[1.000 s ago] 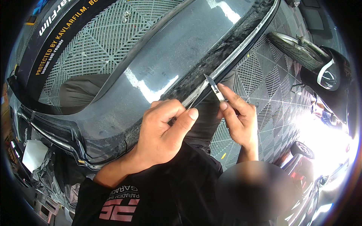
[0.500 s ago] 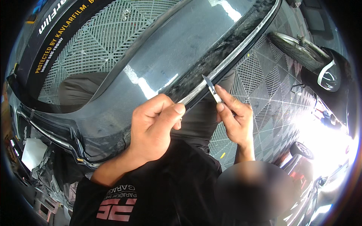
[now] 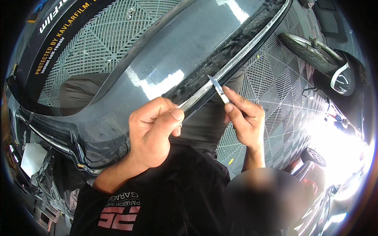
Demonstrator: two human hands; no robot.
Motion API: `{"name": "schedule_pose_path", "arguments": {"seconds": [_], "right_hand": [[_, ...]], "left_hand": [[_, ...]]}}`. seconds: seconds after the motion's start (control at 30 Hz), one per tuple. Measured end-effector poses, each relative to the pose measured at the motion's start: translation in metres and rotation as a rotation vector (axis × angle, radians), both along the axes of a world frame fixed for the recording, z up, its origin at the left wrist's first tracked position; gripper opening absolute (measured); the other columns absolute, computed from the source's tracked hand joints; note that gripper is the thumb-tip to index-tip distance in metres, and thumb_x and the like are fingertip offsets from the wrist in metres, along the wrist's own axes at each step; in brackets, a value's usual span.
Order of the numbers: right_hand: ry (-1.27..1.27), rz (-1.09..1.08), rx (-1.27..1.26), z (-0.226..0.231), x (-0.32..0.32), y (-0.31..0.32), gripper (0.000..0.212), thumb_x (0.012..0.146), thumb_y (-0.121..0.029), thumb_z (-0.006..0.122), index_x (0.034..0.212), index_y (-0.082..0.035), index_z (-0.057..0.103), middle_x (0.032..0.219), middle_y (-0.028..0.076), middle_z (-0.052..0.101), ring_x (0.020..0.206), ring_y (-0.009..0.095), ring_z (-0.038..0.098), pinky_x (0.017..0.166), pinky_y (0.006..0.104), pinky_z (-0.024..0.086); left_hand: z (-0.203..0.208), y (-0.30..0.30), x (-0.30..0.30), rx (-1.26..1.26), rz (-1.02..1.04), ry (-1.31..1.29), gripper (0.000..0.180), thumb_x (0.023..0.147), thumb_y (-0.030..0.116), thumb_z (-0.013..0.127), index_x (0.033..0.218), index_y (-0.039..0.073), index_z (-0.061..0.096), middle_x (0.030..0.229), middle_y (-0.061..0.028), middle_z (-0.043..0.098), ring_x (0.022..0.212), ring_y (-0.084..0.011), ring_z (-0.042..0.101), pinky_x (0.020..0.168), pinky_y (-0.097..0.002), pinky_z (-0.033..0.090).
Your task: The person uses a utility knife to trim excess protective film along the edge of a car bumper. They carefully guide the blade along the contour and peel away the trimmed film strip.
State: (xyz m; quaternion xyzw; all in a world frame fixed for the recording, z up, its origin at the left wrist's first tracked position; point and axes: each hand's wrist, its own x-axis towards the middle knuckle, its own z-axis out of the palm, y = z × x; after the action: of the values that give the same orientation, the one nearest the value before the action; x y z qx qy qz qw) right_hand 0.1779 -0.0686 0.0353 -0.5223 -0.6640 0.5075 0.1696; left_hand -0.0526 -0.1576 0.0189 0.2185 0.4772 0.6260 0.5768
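A large dark grey car panel (image 3: 169,55), seemingly a bumper, lies across my lap, dusty along its edge. A pale, narrow strip (image 3: 236,60) runs along that edge. My left hand (image 3: 151,131) is closed in a pinch on the near end of the strip, thumb on top. In my right hand (image 3: 248,122) a small utility knife (image 3: 220,93) is gripped between thumb and fingers. Its blade points up and left, at the strip a short way beyond my left hand. Whether the blade touches the strip, I cannot tell.
Grey grid tiles (image 3: 271,98) cover the floor. A wheel with a tyre (image 3: 313,51) and a black rounded part (image 3: 356,76) are at the far right. Crumpled dark plastic sheeting (image 3: 47,177) lies at the lower left. Bright light glares from the right.
My left hand has shifted slightly left with the strip's end. The knife blade has moved a little left and up along the edge. The panel has shifted slightly.
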Motion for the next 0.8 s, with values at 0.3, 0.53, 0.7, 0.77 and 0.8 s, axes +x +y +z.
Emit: {"name": "schedule_pose_path", "arguments": {"seconds": [0.3,0.53,0.7,0.77,0.8], "right_hand": [[0.056,-0.004,0.020,-0.001,0.004,-0.005,0.037,0.099,-0.001,0.069,0.136,-0.001,0.072,0.091,0.009,0.080,0.065,0.008,0.069,0.061,0.0222,0.055],[0.015,-0.027,0.007,-0.002,-0.001,-0.006,0.036,0.098,0.000,0.070,0.134,-0.001,0.073,0.097,0.011,0.080,0.066,0.008,0.069,0.062,0.0222,0.056],[-0.021,-0.003,0.039,0.000,-0.004,-0.003,0.036,0.098,-0.001,0.070,0.134,-0.002,0.073,0.097,0.011,0.081,0.066,0.007,0.070,0.062,0.0225,0.056],[-0.047,-0.006,0.056,0.000,-0.005,-0.003,0.036,0.097,0.000,0.070,0.134,-0.002,0.073,0.096,0.011,0.081,0.066,0.007,0.069,0.062,0.0226,0.056],[-0.032,-0.019,0.058,0.001,-0.006,-0.005,0.036,0.097,0.000,0.070,0.133,-0.002,0.073,0.095,0.011,0.081,0.066,0.007,0.069,0.062,0.0226,0.056]], "left_hand": [[0.009,-0.012,-0.018,-0.059,-0.176,0.106,0.030,0.102,0.009,0.068,0.074,0.002,0.058,0.070,-0.0028,0.061,0.065,-0.0069,0.053,0.060,-0.0262,0.041],[0.009,-0.017,-0.020,-0.078,-0.178,0.076,0.031,0.102,0.010,0.069,0.074,0.002,0.058,0.067,-0.0013,0.061,0.065,-0.0061,0.052,0.059,-0.0265,0.039],[0.016,-0.015,-0.026,0.038,-0.260,0.212,0.031,0.100,0.011,0.071,0.072,0.003,0.058,0.064,-0.0017,0.059,0.062,-0.0091,0.051,0.068,-0.0301,0.043],[0.020,-0.014,-0.028,0.043,-0.306,0.251,0.030,0.098,0.010,0.071,0.071,0.003,0.058,0.062,-0.0022,0.058,0.061,-0.0115,0.050,0.074,-0.0319,0.045],[0.020,-0.013,-0.029,0.040,-0.291,0.236,0.029,0.097,0.009,0.071,0.071,0.003,0.059,0.062,-0.0023,0.058,0.061,-0.0126,0.051,0.077,-0.0333,0.045]]}}
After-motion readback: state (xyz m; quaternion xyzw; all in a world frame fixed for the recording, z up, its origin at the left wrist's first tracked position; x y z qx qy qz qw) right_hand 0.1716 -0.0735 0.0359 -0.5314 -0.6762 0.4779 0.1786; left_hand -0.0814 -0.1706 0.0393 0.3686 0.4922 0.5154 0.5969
